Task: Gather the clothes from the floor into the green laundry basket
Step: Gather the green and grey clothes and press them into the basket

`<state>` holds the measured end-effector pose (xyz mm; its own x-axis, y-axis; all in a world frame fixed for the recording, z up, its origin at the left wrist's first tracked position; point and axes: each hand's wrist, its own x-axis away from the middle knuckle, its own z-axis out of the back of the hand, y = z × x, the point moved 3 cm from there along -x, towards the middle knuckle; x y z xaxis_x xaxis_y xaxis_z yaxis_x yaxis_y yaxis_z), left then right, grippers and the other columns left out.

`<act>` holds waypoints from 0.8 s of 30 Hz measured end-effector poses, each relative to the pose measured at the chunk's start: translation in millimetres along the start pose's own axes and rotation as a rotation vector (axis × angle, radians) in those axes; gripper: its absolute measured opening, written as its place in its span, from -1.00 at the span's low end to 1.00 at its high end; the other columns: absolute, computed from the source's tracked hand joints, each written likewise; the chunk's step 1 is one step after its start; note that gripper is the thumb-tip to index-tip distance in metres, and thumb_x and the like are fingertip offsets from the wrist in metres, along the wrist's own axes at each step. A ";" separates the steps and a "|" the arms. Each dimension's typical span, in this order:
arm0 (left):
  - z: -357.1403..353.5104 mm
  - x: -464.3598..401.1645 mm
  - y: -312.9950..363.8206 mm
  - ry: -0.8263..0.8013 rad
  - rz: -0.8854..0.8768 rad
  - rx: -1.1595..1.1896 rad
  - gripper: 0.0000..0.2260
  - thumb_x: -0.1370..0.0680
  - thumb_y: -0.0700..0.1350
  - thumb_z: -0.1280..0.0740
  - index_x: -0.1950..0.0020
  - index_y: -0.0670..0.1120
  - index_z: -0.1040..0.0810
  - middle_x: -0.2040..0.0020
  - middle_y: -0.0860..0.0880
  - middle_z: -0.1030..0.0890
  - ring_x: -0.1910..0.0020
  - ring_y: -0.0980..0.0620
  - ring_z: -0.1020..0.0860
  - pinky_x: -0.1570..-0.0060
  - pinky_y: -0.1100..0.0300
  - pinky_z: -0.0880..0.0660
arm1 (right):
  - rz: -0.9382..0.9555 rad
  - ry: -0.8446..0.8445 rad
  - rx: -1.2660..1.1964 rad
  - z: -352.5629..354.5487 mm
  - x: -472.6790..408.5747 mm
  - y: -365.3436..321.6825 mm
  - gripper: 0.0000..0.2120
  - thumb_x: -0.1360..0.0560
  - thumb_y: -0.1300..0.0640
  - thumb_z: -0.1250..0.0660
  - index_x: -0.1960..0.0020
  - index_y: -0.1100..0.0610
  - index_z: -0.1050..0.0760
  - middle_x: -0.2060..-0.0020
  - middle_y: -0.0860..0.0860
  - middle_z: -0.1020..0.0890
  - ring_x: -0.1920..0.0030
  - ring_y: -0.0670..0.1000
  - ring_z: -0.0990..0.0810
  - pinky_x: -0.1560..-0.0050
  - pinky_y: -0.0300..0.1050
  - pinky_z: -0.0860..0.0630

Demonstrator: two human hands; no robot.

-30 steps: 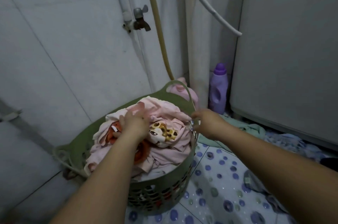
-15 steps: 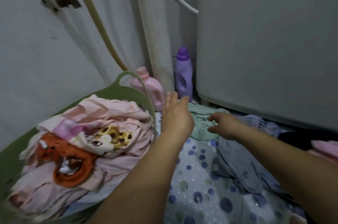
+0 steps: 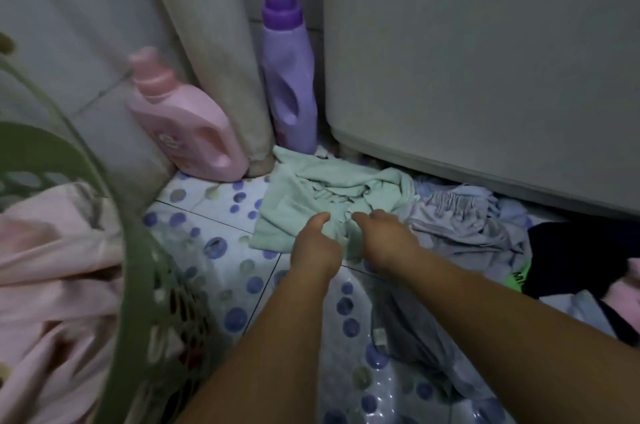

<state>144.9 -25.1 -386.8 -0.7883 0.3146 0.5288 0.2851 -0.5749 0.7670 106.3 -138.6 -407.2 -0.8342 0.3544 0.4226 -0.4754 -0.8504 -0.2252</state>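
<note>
A crumpled mint-green garment (image 3: 311,188) lies on the dotted tile floor below the two bottles. Both my hands rest on its near edge: my left hand (image 3: 313,247) and my right hand (image 3: 384,236) pinch the fabric side by side, fingers curled into it. To the right lie a grey-blue garment (image 3: 460,219), a dark one with a green label (image 3: 571,257) and a grey piece (image 3: 408,330) under my right forearm. The green laundry basket (image 3: 138,267) fills the left edge, heaped with pink clothes (image 3: 52,267).
A pink detergent bottle (image 3: 187,125) and a purple bottle (image 3: 289,77) stand against the wall by a pipe casing (image 3: 214,53). A grey washing machine (image 3: 485,70) blocks the right and back. Dotted floor tiles (image 3: 221,271) show between the basket and the clothes.
My view swung right and down from the basket to the floor. Both hands left the basket and its clothes, reached forward and closed on the mint-green garment.
</note>
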 end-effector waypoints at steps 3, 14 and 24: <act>-5.6 -21.2 -20.8 -0.018 0.026 0.087 -0.47 -0.56 -0.41 -0.14 -0.45 0.01 -0.32 -0.36 -0.13 -0.38 -0.11 -0.04 -0.44 -0.05 0.22 -0.46 | 0.022 0.084 0.167 -18.0 -25.3 5.4 -0.49 -0.50 0.11 -0.19 -0.44 0.05 -0.24 -0.37 0.17 -0.30 -0.40 0.22 -0.23 -0.35 0.12 -0.22; -5.1 -31.8 -17.1 0.104 0.033 -0.077 0.13 -0.30 -0.07 -0.56 -0.55 0.11 0.25 -0.54 -0.10 0.03 -0.52 -0.13 -0.07 -0.47 -0.04 -0.22 | 0.050 0.253 -0.879 22.8 -12.7 -19.7 -0.83 -0.56 0.10 -0.24 -0.04 0.19 -0.43 0.04 0.12 -0.62 -0.02 0.13 -0.58 -0.11 -0.05 -0.49; -17.8 28.8 -11.7 0.171 -0.365 0.357 -0.59 -0.31 -0.28 -0.55 -0.10 -0.09 -0.55 0.02 -0.03 -0.66 0.14 0.24 -0.61 0.14 0.44 -0.55 | -0.181 0.082 -2.078 82.7 55.2 -36.4 -0.65 -0.62 0.22 -0.12 0.17 0.25 -0.63 0.38 0.13 -0.67 0.42 0.03 -0.65 0.38 -0.11 -0.61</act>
<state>109.2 -22.8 -387.0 -0.9400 0.3010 0.1605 0.1199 -0.1488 0.9816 100.7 -120.3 -303.0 -0.7327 0.4264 0.5304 -0.0238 0.7628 -0.6461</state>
